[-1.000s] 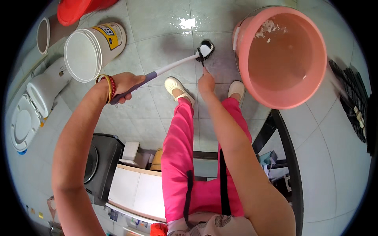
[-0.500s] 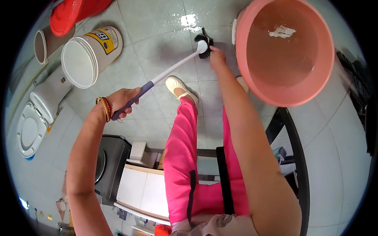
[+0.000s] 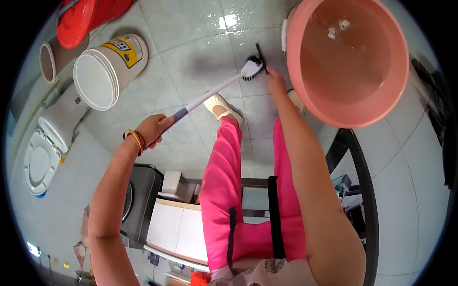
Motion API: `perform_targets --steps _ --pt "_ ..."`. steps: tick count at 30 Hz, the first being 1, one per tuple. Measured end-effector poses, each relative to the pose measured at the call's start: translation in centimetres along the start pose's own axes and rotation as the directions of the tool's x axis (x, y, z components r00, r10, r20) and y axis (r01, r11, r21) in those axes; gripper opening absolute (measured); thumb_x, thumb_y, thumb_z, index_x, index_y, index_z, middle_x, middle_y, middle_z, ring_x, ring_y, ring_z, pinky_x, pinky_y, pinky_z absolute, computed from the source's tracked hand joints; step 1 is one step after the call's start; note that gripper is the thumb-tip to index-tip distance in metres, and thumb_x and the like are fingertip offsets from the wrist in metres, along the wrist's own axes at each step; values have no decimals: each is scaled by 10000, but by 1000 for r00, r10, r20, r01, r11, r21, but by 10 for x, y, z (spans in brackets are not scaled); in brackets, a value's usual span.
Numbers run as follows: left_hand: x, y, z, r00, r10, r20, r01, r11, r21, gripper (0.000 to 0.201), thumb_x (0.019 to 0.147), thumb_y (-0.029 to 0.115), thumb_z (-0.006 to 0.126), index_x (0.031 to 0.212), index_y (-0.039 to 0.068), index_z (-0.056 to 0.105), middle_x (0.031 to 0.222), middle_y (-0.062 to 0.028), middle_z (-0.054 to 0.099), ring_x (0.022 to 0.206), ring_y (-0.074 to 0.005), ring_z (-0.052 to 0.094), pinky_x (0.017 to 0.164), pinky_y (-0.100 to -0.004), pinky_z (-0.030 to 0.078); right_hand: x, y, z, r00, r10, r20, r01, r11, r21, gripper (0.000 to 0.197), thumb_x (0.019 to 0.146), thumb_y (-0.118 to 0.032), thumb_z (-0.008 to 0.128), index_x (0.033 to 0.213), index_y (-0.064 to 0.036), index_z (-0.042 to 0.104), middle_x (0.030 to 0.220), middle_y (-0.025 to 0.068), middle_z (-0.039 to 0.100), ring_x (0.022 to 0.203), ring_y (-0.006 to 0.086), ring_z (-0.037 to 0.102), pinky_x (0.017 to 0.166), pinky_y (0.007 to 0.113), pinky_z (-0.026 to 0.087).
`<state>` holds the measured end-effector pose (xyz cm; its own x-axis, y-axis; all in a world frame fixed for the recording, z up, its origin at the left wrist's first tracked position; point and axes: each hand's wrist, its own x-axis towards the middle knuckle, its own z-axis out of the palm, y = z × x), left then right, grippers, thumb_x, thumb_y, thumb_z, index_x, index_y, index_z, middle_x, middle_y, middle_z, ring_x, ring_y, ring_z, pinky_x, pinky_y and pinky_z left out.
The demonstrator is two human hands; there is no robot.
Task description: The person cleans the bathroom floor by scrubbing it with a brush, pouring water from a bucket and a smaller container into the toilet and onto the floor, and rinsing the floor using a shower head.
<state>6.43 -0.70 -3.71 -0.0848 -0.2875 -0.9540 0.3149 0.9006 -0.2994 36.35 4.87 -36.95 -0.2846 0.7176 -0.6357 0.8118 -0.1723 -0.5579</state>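
My left hand (image 3: 155, 129) is wrapped round the grey grip of a long-handled toilet brush (image 3: 217, 89). Its white head (image 3: 252, 68), ringed with black bristles, points away to the right above the wet floor. Close by the bristles, my right hand (image 3: 275, 82) pinches a thin dark strip (image 3: 260, 53), perhaps a comb; its kind is not clear. The strip stands across the tip of the brush head and seems to touch the bristles. My right fingertips are partly hidden and small.
A big pink tub (image 3: 305, 102) of murky water with white scraps stands at the right. White bucket (image 3: 98, 78), red basin (image 3: 76, 24) and toilet (image 3: 40, 162) line the left. A black frame (image 3: 367, 200) is near my right arm. Water glistens on the tiles (image 3: 195, 33).
My left hand and the brush have shifted up and right, the head tilting differently. My right hand has moved right and down, and more of the dark strip shows. White scraps in the tub have drifted.
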Motion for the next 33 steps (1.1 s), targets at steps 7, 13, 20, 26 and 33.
perform_targets --steps 7,13,20,26,33 --pt "22 35 20 990 130 55 -128 991 -37 365 860 403 365 882 68 508 494 7 376 342 -66 323 314 -223 274 53 87 -33 920 -49 -390 90 992 87 305 806 -117 457 1096 -151 547 517 -4 453 366 106 347 353 277 319" --pt "16 -27 13 998 14 66 -7 996 -91 415 851 443 377 816 55 519 480 11 352 352 -65 313 314 -211 260 -27 4 6 971 137 194 -212 870 446 329 809 -110 446 1119 -182 529 457 -31 353 338 88 338 295 260 285" --pt "23 -13 40 990 56 128 -20 964 -265 426 841 461 381 771 64 517 460 6 375 305 -76 307 296 -227 251 17 2 5 993 108 52 -117 964 237 317 799 -109 440 1093 -156 547 461 -5 391 356 117 383 338 285 344" --pt "25 -29 43 991 30 133 3 970 -244 444 837 482 375 825 63 523 460 6 382 306 -72 309 304 -218 259 -59 22 8 995 -70 -66 73 996 45 310 796 -113 459 1095 -136 536 855 120 602 724 148 559 675 256 419" --pt "46 11 67 948 141 287 -32 935 -353 417 838 467 397 840 68 522 469 8 388 332 -51 317 298 -200 254 23 87 -36 906 -71 -417 92 995 29 294 795 -122 478 1078 -108 552 875 140 600 708 192 544 684 282 418"
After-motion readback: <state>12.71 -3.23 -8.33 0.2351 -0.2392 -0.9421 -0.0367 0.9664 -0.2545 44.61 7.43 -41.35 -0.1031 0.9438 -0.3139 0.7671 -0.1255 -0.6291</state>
